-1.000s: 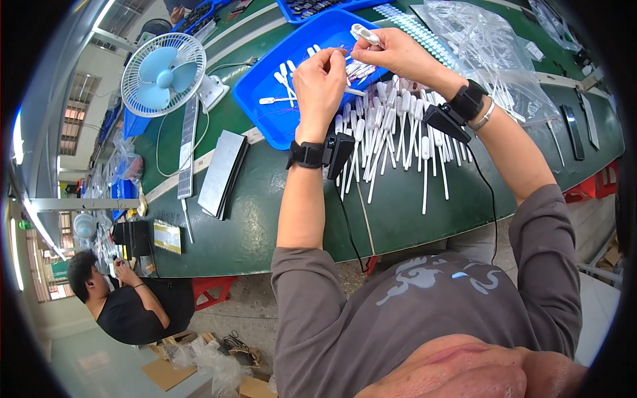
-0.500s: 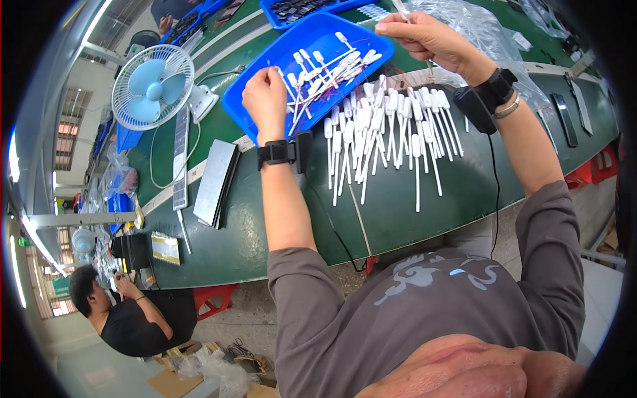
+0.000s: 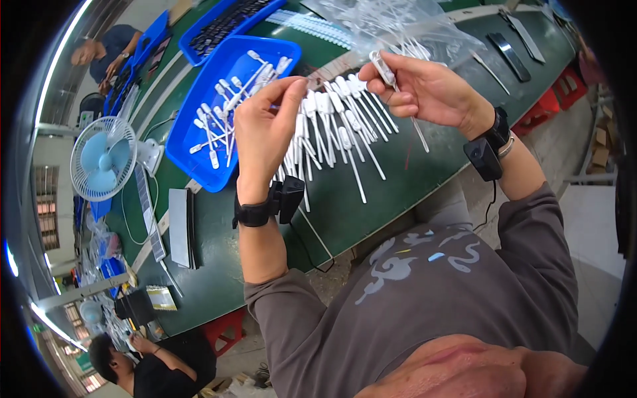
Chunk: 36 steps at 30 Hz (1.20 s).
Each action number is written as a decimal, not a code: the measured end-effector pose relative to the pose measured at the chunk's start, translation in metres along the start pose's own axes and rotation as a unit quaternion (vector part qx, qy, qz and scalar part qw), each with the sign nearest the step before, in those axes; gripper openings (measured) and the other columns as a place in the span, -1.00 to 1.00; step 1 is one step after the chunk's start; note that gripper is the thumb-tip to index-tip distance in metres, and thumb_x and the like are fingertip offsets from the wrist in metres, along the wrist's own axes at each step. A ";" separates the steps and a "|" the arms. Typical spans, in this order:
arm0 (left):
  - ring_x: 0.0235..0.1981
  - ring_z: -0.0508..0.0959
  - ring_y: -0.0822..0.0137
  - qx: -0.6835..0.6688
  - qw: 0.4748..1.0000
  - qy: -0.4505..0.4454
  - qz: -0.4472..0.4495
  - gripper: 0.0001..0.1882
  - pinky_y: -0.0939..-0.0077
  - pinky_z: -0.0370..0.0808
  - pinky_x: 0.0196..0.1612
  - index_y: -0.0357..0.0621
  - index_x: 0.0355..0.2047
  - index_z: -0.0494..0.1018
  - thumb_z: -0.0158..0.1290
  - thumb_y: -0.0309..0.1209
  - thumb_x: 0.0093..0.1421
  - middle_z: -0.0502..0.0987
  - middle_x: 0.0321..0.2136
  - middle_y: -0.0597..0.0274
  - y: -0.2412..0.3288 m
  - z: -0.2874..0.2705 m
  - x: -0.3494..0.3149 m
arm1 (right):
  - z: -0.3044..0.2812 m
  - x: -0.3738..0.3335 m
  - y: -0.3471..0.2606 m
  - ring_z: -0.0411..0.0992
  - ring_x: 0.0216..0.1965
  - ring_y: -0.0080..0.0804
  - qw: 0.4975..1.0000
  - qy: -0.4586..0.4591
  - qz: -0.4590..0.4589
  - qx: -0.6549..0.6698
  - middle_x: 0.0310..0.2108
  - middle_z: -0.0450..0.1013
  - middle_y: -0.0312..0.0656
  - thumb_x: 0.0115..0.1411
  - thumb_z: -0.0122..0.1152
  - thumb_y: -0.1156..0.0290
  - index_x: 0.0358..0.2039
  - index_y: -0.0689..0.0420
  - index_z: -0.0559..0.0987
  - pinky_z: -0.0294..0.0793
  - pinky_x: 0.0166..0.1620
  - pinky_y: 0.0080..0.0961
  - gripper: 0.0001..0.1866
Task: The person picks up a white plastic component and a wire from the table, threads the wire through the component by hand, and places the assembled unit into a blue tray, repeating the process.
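In my right hand [image 3: 431, 89] is a white oblong-headed piece [image 3: 381, 68], pinched near its head between thumb and fingers. Its thin white stem [image 3: 421, 134] slants down below the fingers. My left hand [image 3: 269, 126] has thumb and forefinger pressed together, and whatever is between them is too small to make out. Beneath and between the hands lies a pile of similar white oblong-headed sticks [image 3: 345, 138] on the green table, partly covered by my left hand. More of them lie loosely in a blue tray [image 3: 188, 151] left of that hand.
A second blue tray [image 3: 192, 41] with dark parts stands behind. Clear plastic bags [image 3: 398, 23] lie at the far right, near a dark flat bar [image 3: 508, 57]. A fan [image 3: 105, 159] and a stack of flat plates [image 3: 180, 229] are at left. Two other people sit along the left side.
My left hand has moved from over the blue tray to beside the stick pile. My right hand is lower, with the held piece's head now showing. The whole view has shifted.
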<state>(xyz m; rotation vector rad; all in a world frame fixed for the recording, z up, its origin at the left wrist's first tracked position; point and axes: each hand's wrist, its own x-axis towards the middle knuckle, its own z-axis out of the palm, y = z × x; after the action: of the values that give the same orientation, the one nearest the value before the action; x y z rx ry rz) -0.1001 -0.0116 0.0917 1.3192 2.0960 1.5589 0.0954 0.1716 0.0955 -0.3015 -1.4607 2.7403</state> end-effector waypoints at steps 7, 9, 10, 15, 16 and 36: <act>-0.43 0.56 0.52 -0.090 0.984 -0.155 0.006 -0.66 0.59 0.46 -0.34 -0.25 -0.14 0.63 0.23 -0.23 0.23 0.67 -0.38 0.21 0.016 0.073 -0.006 | -0.015 -0.043 0.027 0.17 -0.53 -0.68 0.993 0.007 0.075 0.095 -0.34 0.43 -0.33 0.48 -0.21 -0.12 0.00 0.26 0.50 0.23 -0.45 -0.73 -0.38; -0.41 0.58 0.51 -0.055 0.970 -0.236 -0.004 -0.67 0.58 0.48 -0.33 -0.25 -0.16 0.63 0.26 -0.24 0.20 0.65 -0.38 0.22 0.020 0.084 -0.008 | -0.021 -0.051 0.034 0.20 -0.52 -0.64 0.991 0.010 0.090 0.098 -0.35 0.44 -0.30 0.47 -0.22 -0.15 -0.03 0.26 0.51 0.25 -0.44 -0.69 -0.35; -0.39 0.58 0.51 -0.038 0.961 -0.275 -0.008 -0.67 0.57 0.49 -0.32 -0.25 -0.17 0.63 0.27 -0.24 0.19 0.65 -0.38 0.22 0.021 0.090 -0.010 | -0.025 -0.054 0.037 0.20 -0.52 -0.64 0.990 0.012 0.091 0.104 -0.35 0.44 -0.30 0.47 -0.22 -0.15 -0.03 0.26 0.51 0.25 -0.44 -0.69 -0.35; -0.38 0.59 0.50 -0.061 0.953 -0.294 -0.040 -0.67 0.59 0.50 -0.31 -0.28 -0.21 0.60 0.30 -0.25 0.17 0.63 -0.41 0.22 0.025 0.110 -0.018 | -0.040 -0.068 0.045 0.30 -0.46 -0.59 0.990 0.025 0.110 0.081 -0.30 0.48 -0.26 0.46 -0.23 -0.18 -0.04 0.23 0.53 0.36 -0.37 -0.64 -0.34; -0.37 0.60 0.48 -0.100 0.951 -0.287 -0.061 -0.67 0.59 0.51 -0.29 -0.30 -0.19 0.57 0.29 -0.27 0.19 0.64 -0.39 0.21 0.025 0.112 -0.020 | -0.039 -0.072 0.044 0.33 -0.44 -0.59 0.993 0.029 0.097 0.058 -0.28 0.49 -0.24 0.46 -0.23 -0.17 -0.02 0.24 0.52 0.39 -0.35 -0.63 -0.34; -0.26 0.68 0.33 -0.337 0.874 -0.226 -0.267 -0.63 0.54 0.63 -0.18 -0.35 0.04 0.38 0.16 -0.43 0.31 0.65 -0.32 0.08 0.004 0.149 -0.063 | -0.045 -0.125 0.079 0.43 -0.32 -0.55 0.858 0.227 -0.091 -0.452 -0.29 0.50 -0.30 0.26 0.26 0.41 0.01 0.17 0.55 0.40 -0.25 -0.58 -0.69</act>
<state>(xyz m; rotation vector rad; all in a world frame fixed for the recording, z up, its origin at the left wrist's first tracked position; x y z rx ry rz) 0.0322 0.0397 0.0132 0.6761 1.2786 1.3584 0.2316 0.1501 0.0256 -0.7015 -2.3106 1.4880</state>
